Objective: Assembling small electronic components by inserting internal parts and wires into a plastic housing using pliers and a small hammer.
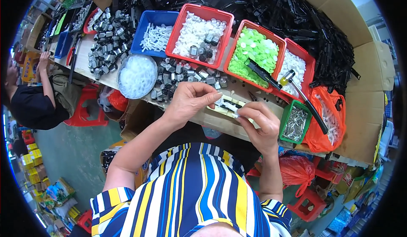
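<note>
My left hand [190, 101] is over the near edge of the bench, thumb and fingertips pinched together; whatever lies between them is too small to make out. My right hand [262, 124] is pinched as well, on a small white plastic part [237, 113]. Between the two hands lies a pale yellowish block [228, 103] with black and white pieces on it, partly covered by my fingers. Just beyond it are a heap of grey and black small motors [180, 76] and a red tray [231, 65] of green discs.
A hammer [307, 101] and a black plastic piece [260, 72] rest across the trays. A green box [292, 129] of metal pins stands at right, beside an orange bag [328, 118]. Black parts [296, 29] pile up behind. Another person [36, 97] sits at left.
</note>
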Action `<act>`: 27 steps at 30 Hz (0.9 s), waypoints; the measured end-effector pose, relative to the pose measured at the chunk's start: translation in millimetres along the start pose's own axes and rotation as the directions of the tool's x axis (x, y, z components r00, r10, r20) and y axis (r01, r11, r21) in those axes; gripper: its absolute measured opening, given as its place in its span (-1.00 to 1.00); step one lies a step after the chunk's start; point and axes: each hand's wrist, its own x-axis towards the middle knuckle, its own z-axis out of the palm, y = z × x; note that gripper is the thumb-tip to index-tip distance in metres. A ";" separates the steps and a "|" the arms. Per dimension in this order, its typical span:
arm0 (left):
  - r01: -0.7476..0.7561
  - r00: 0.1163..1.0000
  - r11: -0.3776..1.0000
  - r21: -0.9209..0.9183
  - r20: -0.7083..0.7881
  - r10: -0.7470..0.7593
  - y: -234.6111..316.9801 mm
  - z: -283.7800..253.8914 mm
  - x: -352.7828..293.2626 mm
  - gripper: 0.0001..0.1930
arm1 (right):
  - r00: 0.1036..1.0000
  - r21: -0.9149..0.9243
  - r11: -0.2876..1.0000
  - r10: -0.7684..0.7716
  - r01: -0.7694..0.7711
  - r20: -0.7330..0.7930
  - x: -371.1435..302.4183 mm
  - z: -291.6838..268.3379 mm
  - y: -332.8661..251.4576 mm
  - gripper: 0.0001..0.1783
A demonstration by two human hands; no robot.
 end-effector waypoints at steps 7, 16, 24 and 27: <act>0.256 0.966 0.945 -0.204 0.078 -0.245 -6.9 7.3 4.2 -0.80 | 0.997 0.019 1.000 -0.021 0.019 0.069 -2.9 -3.9 6.7 -0.73; 0.170 0.983 0.969 -0.181 0.108 -0.152 -8.9 23.8 1.1 -0.76 | 0.999 0.094 0.995 0.010 -0.014 0.051 -10.4 -11.8 13.5 -0.73; -0.346 0.936 0.844 0.409 0.207 0.284 -5.0 21.6 1.5 -0.83 | 0.998 0.110 0.994 -0.023 0.017 0.058 -11.6 -20.7 15.6 -0.73; -0.287 0.955 0.883 0.370 0.185 0.233 -12.0 19.8 3.7 -0.85 | 0.993 0.016 0.998 -0.068 0.067 0.096 -12.1 -18.4 14.6 -0.75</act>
